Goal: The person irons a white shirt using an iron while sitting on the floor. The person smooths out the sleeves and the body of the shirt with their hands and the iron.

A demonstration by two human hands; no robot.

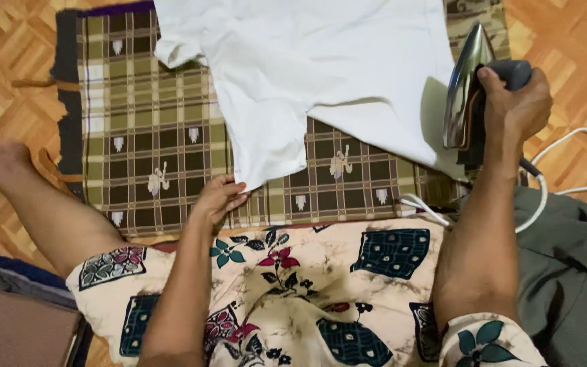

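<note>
A white garment lies spread on a green and brown checked cloth on the floor. My left hand pinches the garment's near lower corner against the cloth. My right hand grips the dark handle of a clothes iron. The iron is tipped up on its side at the garment's right edge, with its shiny soleplate facing left.
The iron's white cord loops over the parquet floor at the right. A grey-green cloth lies at lower right. My lap is covered by a cream floral fabric. My bare leg and foot stretch out to the left.
</note>
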